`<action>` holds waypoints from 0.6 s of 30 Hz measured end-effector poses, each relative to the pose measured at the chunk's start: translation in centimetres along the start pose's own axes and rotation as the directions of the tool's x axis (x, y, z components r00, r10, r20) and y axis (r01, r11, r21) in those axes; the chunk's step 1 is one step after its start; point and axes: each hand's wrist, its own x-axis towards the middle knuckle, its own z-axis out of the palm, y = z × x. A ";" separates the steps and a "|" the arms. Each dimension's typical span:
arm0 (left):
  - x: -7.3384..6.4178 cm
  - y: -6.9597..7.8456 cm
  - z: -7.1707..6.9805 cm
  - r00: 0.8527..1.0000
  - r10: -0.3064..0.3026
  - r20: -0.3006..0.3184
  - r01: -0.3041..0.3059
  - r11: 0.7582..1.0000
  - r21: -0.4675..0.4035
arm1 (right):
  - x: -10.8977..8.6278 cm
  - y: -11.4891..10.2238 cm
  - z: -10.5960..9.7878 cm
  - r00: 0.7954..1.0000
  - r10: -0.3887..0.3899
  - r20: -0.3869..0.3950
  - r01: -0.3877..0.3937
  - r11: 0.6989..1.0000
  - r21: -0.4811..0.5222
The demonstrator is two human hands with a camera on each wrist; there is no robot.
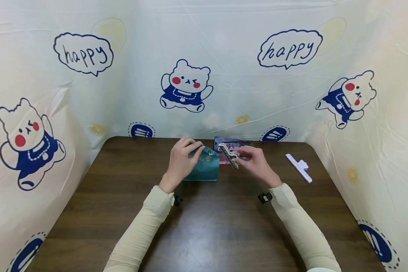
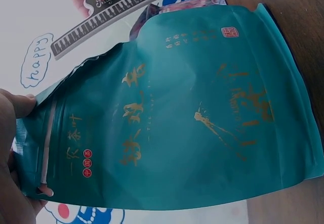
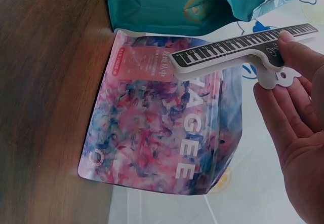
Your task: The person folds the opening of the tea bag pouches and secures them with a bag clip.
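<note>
A green tea bag (image 2: 172, 117) with gold lettering stands on the table, and my left hand (image 1: 184, 158) pinches its top edge. My right hand (image 1: 255, 162) holds a bag clip (image 3: 243, 46) with a piano-key pattern by its handle, just right of the green bag. In the left wrist view the clip sits beyond the bag's top and apart from it. Behind the clip stands a pink and blue patterned bag (image 3: 157, 117), marked with large white letters and touched by neither hand.
A second, white clip (image 1: 299, 168) lies on the right side of the dark wooden table (image 1: 204, 226). A pale cloth (image 1: 231, 94) printed with bears hangs behind and along both sides of the table.
</note>
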 end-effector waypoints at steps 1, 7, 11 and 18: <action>0.0 0.0 0.0 1.000 -0.001 0.001 0.001 1.000 -0.001 | 0.1 0.0 0.0 1.000 -0.003 -0.004 0.003 1.000 -0.002; 0.0 -0.1 0.0 1.000 -0.005 0.001 0.005 1.000 -0.002 | 0.5 -0.1 0.5 0.999 -0.021 -0.030 0.022 0.999 0.043; 0.0 -0.1 0.0 1.000 0.004 -0.005 -0.004 1.000 0.000 | 0.7 -0.1 1.0 0.998 -0.034 -0.058 0.039 0.996 0.085; -0.1 0.0 0.1 1.000 0.011 -0.016 -0.011 1.000 -0.011 | 1.0 -0.2 2.1 0.994 -0.091 -0.058 0.098 0.986 0.134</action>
